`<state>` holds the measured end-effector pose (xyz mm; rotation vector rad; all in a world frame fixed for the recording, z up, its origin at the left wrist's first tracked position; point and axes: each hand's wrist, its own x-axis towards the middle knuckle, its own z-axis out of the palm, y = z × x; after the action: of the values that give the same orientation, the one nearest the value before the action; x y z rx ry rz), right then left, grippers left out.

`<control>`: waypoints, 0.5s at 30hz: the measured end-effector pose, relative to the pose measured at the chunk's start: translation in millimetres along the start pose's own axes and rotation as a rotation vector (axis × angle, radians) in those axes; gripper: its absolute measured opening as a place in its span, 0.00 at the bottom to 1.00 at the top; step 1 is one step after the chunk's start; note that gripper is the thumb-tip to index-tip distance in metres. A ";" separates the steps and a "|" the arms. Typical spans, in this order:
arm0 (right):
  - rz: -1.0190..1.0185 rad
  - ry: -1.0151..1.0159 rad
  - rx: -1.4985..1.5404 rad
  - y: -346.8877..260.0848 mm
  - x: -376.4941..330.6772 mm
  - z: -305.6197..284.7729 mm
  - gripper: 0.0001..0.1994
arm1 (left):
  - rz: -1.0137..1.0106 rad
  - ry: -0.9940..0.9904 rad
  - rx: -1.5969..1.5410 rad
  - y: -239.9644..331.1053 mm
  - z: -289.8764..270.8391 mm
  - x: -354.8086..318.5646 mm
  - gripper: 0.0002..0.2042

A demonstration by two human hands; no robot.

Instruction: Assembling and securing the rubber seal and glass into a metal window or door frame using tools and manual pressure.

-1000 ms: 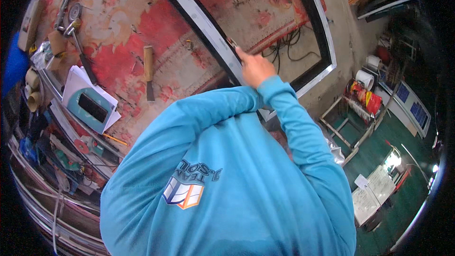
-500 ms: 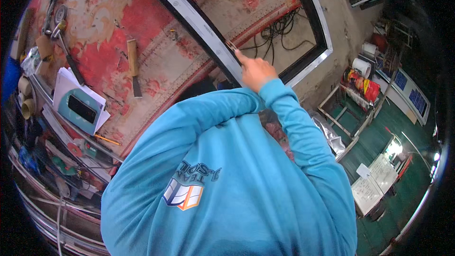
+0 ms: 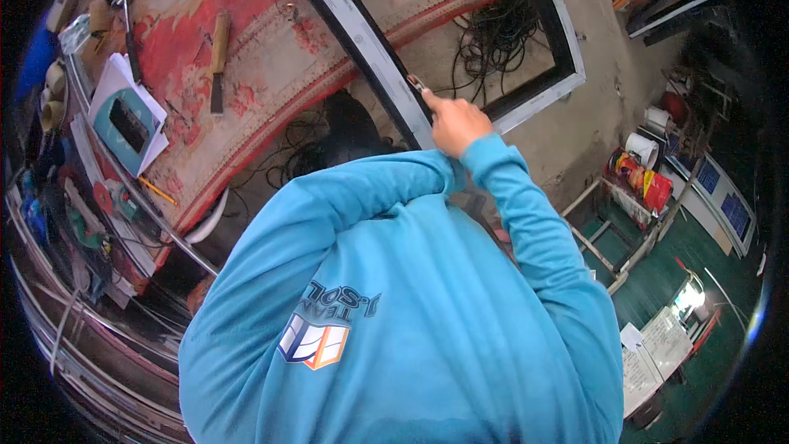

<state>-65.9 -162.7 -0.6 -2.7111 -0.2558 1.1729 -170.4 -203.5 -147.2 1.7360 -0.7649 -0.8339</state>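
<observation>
Right hand: the right hand (image 3: 460, 125) was closed around a small tool (image 3: 417, 84), its exact kind too small to tell; index finger lay forward along it.
Small tool: pointed up and left from the fingertips, right beside the inner black edge of the long rail; could not tell if its tip touched.
Frame: the black-edged frame (image 3: 358, 39), its faces pale and silvery, ran from the top edge down to the right hand, with a corner at far right.
Left hand: out of sight; the left sleeve (image 3: 370, 185) crossed the chest toward the right wrist. Could not tell how those fingers stood.
Carpet: red-and-beige floral carpet (image 3: 271, 45) spread left of and beneath the frame.
On carpet: wooden-handled scraper (image 3: 219, 53), blade toward the wearer.
Left edge: black phone (image 3: 129, 123) on a teal booklet (image 3: 113, 133) and white papers; yellow pencil (image 3: 158, 191) near them.
Inside frame opening: tangled black cables (image 3: 497, 45) in view.
</observation>
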 end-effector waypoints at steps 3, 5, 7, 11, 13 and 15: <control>-0.006 0.014 0.006 6.9 -4.5 6.6 0.30 | -0.020 0.016 0.007 4.5 19.1 5.8 0.21; 0.006 -0.003 -0.004 15.5 -10.7 14.4 0.30 | -0.027 0.031 0.022 4.9 27.7 8.0 0.21; 0.069 -0.099 -0.051 25.0 -22.8 23.0 0.29 | -0.031 0.041 0.024 5.9 36.7 8.0 0.21; -0.051 0.041 0.010 29.8 -31.1 28.9 0.29 | -0.038 0.048 0.026 9.4 47.3 10.2 0.21; -0.020 -0.019 -0.023 30.7 -34.4 28.0 0.28 | -0.040 0.044 0.036 9.2 49.0 8.6 0.21; -0.003 -0.099 -0.088 36.1 -40.9 26.3 0.28 | -0.043 0.041 0.044 5.2 46.6 5.8 0.20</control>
<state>-109.6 -204.5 2.1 -2.7291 -0.3319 1.3274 -206.0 -233.6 -154.4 1.8090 -0.7261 -0.8128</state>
